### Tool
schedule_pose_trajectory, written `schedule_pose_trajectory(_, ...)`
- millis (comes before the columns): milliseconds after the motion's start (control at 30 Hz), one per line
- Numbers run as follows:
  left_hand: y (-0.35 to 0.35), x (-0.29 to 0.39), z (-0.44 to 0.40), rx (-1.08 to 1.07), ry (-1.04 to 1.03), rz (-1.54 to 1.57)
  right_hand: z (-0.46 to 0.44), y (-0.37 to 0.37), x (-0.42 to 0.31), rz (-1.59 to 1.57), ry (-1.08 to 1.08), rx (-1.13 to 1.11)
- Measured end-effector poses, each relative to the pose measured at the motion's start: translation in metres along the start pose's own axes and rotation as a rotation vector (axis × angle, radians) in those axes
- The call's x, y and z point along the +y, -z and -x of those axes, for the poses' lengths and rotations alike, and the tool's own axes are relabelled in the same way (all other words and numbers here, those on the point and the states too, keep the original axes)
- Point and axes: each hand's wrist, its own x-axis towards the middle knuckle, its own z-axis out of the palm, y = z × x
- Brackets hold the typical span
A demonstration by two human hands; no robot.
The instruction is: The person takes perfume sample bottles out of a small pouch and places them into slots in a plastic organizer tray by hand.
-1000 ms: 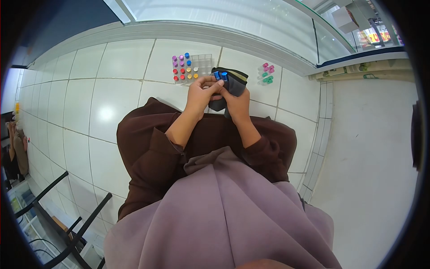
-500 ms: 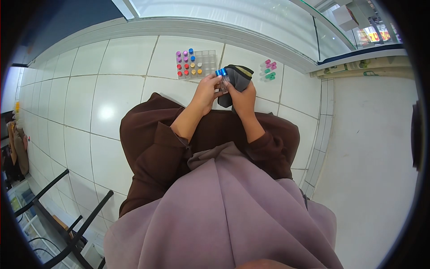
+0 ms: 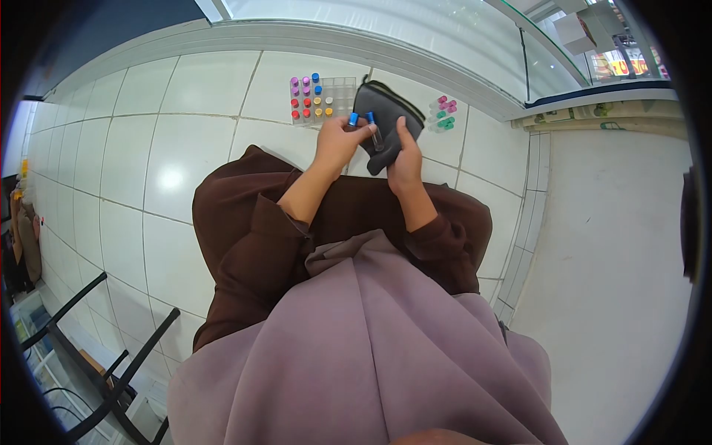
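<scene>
Blue-capped tubes (image 3: pixel 376 136): I observe two pinched by the left hand (image 3: pixel 337 144), fingers nearly closed; the right hand (image 3: pixel 405 162), half-curled, grips the dark-grey pouch (image 3: pixel 382 104), right of the tube rack (image 3: pixel 343 90).

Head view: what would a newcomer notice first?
Probably the bright-capped tubes in the clear rack, near top centre. Just below, the left hand holds two blue-capped tubes before a dark pouch in the right hand. Pink- and green-capped tubes lie on the floor at right.
</scene>
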Motion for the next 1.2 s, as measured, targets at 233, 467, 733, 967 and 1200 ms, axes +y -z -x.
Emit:
schedule_pose_trajectory(233, -0.005, 0.007, 0.012, -0.007, -0.059, -0.257, 0.001, -0.002, 0.008, -0.113, -0.011, -0.037)
schedule_pose_trajectory(467, 0.004, 0.011, 0.007, 0.047, 0.053, 0.211, 0.007, 0.001, 0.026, 0.057, -0.059, -0.139)
schedule_pose_trajectory(733, -0.004, -0.009, 0.005, -0.084, -0.036, -0.157, 0.003, 0.009, 0.013, 0.077, -0.052, -0.014)
schedule_pose_trajectory(967, -0.006, -0.002, 0.010, -0.069, 0.002, 0.113, -0.002, 0.004, 0.018, 0.073, -0.028, -0.013)
schedule_pose_trajectory(1200, -0.002, -0.001, 0.005, -0.048, 0.096, 0.224, 0.002, 0.003, 0.019, 0.083, -0.106, -0.110)
